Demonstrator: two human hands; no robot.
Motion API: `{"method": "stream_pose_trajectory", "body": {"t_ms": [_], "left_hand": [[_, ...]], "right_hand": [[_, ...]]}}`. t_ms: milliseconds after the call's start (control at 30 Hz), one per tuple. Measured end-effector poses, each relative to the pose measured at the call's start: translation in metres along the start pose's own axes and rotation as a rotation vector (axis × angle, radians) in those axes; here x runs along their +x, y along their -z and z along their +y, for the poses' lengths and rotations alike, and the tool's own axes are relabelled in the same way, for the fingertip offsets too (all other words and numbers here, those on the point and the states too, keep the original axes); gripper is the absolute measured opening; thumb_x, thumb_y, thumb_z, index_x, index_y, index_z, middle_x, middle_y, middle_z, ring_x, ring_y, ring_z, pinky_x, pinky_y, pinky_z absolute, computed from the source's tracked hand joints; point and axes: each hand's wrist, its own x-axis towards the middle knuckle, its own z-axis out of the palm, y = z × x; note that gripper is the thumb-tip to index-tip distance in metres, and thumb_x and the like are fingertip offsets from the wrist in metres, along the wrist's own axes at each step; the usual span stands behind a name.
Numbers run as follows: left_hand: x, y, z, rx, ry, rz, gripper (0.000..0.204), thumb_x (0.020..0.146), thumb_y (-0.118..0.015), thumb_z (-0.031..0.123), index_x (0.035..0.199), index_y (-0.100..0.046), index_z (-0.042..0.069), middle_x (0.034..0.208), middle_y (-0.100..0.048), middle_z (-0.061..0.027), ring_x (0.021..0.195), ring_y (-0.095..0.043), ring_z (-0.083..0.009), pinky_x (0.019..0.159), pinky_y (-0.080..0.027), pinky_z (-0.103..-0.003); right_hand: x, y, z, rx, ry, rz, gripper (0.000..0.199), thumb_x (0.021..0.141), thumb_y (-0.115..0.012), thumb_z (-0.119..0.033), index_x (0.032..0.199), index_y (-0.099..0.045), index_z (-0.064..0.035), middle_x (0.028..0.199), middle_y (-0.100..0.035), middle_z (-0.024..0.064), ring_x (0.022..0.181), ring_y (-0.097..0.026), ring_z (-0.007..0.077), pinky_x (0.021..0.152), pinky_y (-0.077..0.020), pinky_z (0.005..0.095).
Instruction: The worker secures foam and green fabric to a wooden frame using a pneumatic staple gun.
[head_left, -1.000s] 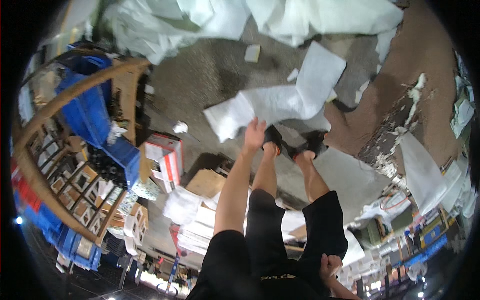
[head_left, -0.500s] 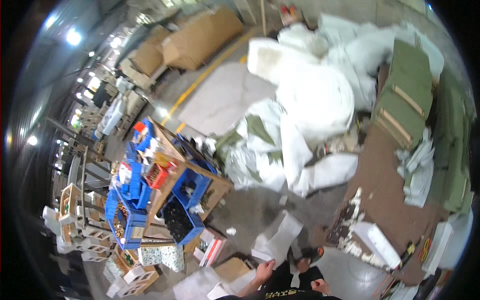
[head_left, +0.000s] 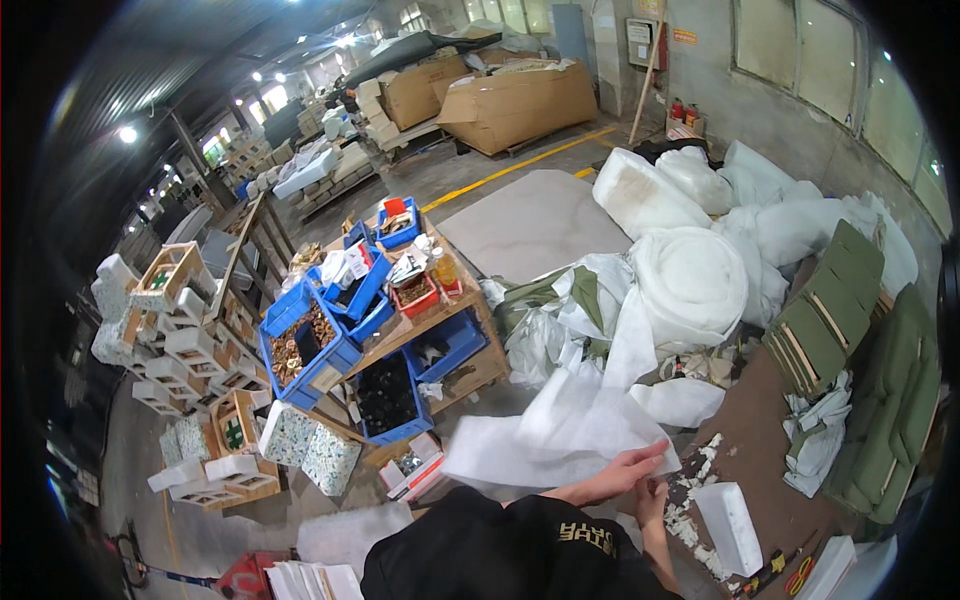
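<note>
White, fleecy sheet of padding (head_left: 540, 430) is up off the grey concrete floor (head_left: 130, 470) now, spread and creased right in front of you at 12 o'clock. A second ago it was lying down by your feet with your left hand reaching for it, so yeah, that's the big change: you've straightened up and it came with you.

Your bare left hand (head_left: 625, 474) looks pinched onto the near edge, close to the corner at 2 o'clock. Your bare right hand (head_left: 652, 500) sits just below it, fingers curled, but I can't tell if it's got any padding (too much overlap there).

To me that means the stooping part is done and you're onto sorting out your grip, with the 11 o'clock end looking unsupported. I'd watch that loose end, imo: the thick white roll of wadding (head_left: 690, 285) is at 1 o'clock, and the blue plastic bin full of black parts (head_left: 388, 400) is around 11.
</note>
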Motion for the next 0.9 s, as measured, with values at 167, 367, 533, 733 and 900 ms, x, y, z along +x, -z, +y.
{"method": "stream_pose_trajectory", "body": {"t_ms": [167,367,533,733,900], "left_hand": [[-0.026,0.014,-0.009,-0.046,-0.059,-0.009,0.059,0.101,-0.05,0.024,0.15,-0.027,0.001,0.139,-0.048,-0.0026,0.106,-0.049,-0.0098,0.093,-0.041,-0.026],[-0.053,0.025,-0.003,0.22,-0.005,0.079,0.058,0.098,-0.053,0.028,0.147,-0.035,0.003,0.121,-0.058,-0.0074,0.105,-0.056,-0.0189,0.086,-0.044,-0.033],[-0.044,0.003,0.033,1.127,-0.565,0.265,0.042,0.092,-0.057,0.027,0.13,-0.055,0.009,0.116,-0.057,-0.0146,0.103,-0.056,-0.031,0.085,-0.042,-0.04],[-0.025,-0.042,0.061,1.111,-0.766,0.026,0.05,0.088,-0.062,0.028,0.134,-0.052,0.012,0.128,-0.053,-0.0129,0.115,-0.051,-0.0324,0.094,-0.04,-0.046],[-0.002,-0.091,0.042,1.261,-0.877,-0.306,0.06,0.083,-0.067,0.042,0.132,-0.054,0.011,0.133,-0.054,-0.0157,0.121,-0.049,-0.0377,0.099,-0.039,-0.049]], "right_hand": [[-0.014,-0.002,-0.009,0.44,-0.034,0.031,0.035,0.1,-0.048,-0.031,0.099,-0.063,0.0003,0.084,-0.063,0.0008,0.078,-0.056,0.0087,0.067,-0.0423,0.0238],[-0.011,-0.008,-0.035,0.771,-0.27,0.407,0.037,0.099,-0.043,-0.035,0.119,-0.056,-0.0066,0.113,-0.061,0.0065,0.102,-0.059,0.0216,0.086,-0.0481,0.0378],[-0.008,0.024,-0.042,1.046,-0.375,0.533,0.052,0.098,-0.038,-0.045,0.13,-0.052,-0.0067,0.126,-0.059,0.0088,0.116,-0.057,0.0253,0.097,-0.0467,0.0404],[-0.043,0.066,-0.088,1.01,-0.344,0.583,0.043,0.095,-0.05,-0.035,0.126,-0.054,-0.0048,0.122,-0.059,0.0095,0.109,-0.059,0.0227,0.092,-0.0483,0.0382],[-0.105,0.101,-0.084,0.398,-0.18,0.443,0.019,0.091,-0.06,-0.015,0.104,-0.063,-0.002,0.095,-0.062,0.001,0.087,-0.057,0.0087,0.077,-0.046,0.0251]]}}
